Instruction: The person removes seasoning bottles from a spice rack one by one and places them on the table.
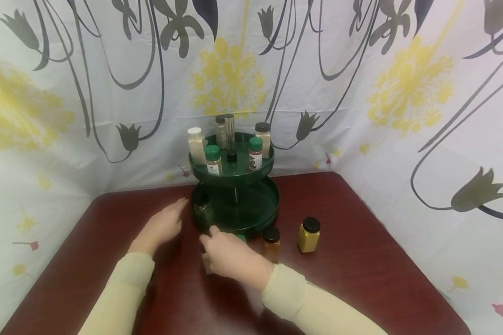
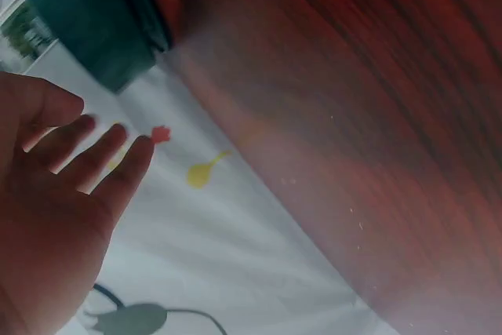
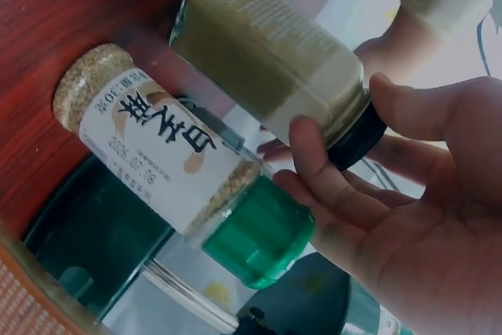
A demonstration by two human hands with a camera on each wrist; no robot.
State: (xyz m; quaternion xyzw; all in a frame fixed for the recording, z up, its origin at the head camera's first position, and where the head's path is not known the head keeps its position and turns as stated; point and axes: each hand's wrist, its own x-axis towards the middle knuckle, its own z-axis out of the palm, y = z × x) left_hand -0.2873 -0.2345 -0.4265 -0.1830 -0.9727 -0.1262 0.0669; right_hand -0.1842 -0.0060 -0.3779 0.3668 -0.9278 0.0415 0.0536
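Note:
My right hand [image 1: 234, 258] pinches the black lid of a square glass jar of greyish-brown powder [image 3: 267, 56] between thumb and fingers. Right beside it in the right wrist view is a sesame seed jar [image 3: 161, 147] with a green cap, close to the fingers; in the head view the hand mostly hides it. My left hand [image 1: 161, 225] reaches to the left side of a green two-tier turntable [image 1: 243, 229], fingers extended and holding nothing. Whether its fingertips touch the rim I cannot tell. One dark-lidded jar [image 1: 203, 209] stands on the lower tier's left.
The upper tier carries several jars, among them a white-capped jar [image 1: 197, 146] and a green-capped red jar [image 1: 255, 153]. On the red-brown table [image 1: 352, 279] stand an orange-brown jar [image 1: 271, 244] and a yellow jar [image 1: 309, 237]. Patterned cloth [image 1: 318, 93] hangs behind.

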